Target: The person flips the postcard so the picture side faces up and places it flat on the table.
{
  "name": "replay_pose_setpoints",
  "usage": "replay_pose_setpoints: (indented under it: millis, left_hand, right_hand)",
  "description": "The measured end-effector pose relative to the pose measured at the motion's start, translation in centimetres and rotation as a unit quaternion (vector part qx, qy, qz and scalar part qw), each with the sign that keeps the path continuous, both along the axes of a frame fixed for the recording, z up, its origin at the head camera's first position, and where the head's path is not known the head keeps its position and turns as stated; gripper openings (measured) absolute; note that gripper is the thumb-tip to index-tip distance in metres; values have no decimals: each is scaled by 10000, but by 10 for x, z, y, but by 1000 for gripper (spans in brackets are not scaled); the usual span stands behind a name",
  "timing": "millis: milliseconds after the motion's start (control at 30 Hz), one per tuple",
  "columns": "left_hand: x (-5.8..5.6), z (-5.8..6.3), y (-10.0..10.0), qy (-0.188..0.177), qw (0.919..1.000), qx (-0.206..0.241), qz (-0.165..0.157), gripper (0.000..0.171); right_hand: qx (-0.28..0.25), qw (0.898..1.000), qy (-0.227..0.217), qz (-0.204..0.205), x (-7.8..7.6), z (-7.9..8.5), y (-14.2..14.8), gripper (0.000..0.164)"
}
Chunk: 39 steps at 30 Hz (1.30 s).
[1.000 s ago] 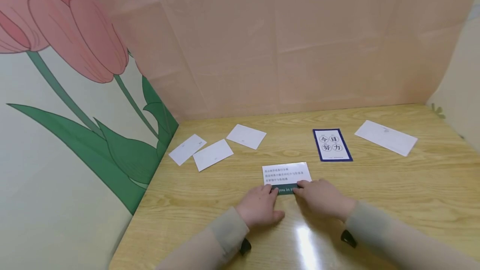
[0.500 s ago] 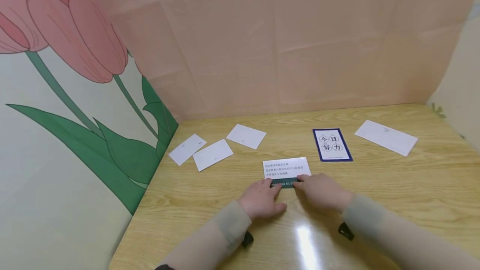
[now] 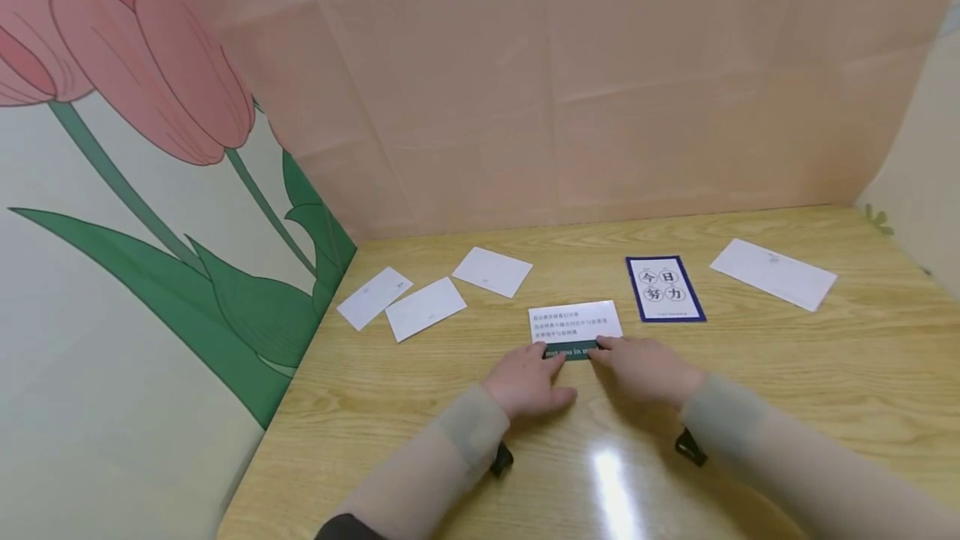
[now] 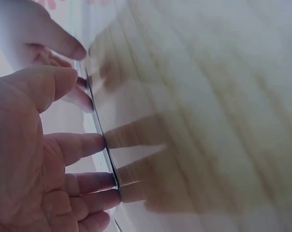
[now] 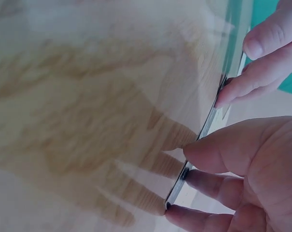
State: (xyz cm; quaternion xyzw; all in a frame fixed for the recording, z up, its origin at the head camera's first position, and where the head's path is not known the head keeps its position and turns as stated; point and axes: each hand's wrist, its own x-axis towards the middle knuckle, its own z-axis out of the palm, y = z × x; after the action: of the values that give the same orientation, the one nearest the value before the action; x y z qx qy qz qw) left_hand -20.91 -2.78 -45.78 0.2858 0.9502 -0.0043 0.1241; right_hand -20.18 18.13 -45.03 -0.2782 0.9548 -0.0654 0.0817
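A white card [image 3: 574,322] with printed lines and a dark green strip along its near edge lies flat on the table. My left hand [image 3: 527,380] has its fingertips on the left part of that strip, thumb held out to the side. On the strip's right part rest the fingertips of my right hand [image 3: 647,368]. Seen from the left wrist, the left fingers [image 4: 85,145] reach straight to the card's thin edge. In the right wrist view the right thumb [image 5: 218,147] and fingers meet the same edge, and both hands mirror in the glossy tabletop.
Farther back on the wood-grain table [image 3: 360,407] lie a left white card [image 3: 375,298], a middle one [image 3: 426,309] and a third white card [image 3: 492,272]. To the right are a blue-bordered card [image 3: 665,288] and a long white card [image 3: 773,274]. Pink sheeting [image 3: 555,90] hangs behind.
Both hands have slid the printed card away from the person, toward the back of the table. Their fingertips stay on its green strip, and the other cards lie as before.
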Motion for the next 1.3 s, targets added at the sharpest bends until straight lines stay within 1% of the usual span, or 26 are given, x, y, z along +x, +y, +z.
replay_pose_setpoints:
  millis: [133,300,400,533,633,767,900,1033,1100,1200,1300]
  left_hand:
    - [-7,-3,2,-19,10000,-27,19,66]
    - [-16,-5,3,-98,9999,93,102,66]
    - [-20,-5,4,-143,9998,127,101,66]
    - [-26,-4,5,-198,9997,133,108,66]
    - [-29,-3,6,-252,9994,156,161,65]
    - [-33,-2,7,-278,9993,143,206,64]
    - [-38,0,9,-301,9991,141,271,64]
    - [-44,0,10,-320,9989,107,336,63]
    - [-47,-1,11,-334,9987,99,365,63]
    - [-52,-3,13,-340,9987,84,377,63]
    - [-55,-2,16,-365,9985,97,391,62]
  right_hand:
    - [-87,9999,91,66,0,2,5,48]
    - [-275,9993,251,-1,-2,5,17,41]
    - [-416,9987,182,-212,-5,8,27,39]
    - [-504,9971,175,-541,-11,8,48,41]
    - [-516,9957,274,-720,-18,3,68,40]
    - [-450,9933,180,-1051,-30,-1,95,44]
    - [-428,9894,59,-1385,-41,-4,121,52]
    - [-583,9843,-143,-1659,-51,-8,145,67]
    - [-622,9808,-317,-1822,-55,-10,157,75]
    - [-548,9754,-498,-2076,-59,-14,173,89]
    - [-444,9709,-612,-2270,-63,-17,187,96]
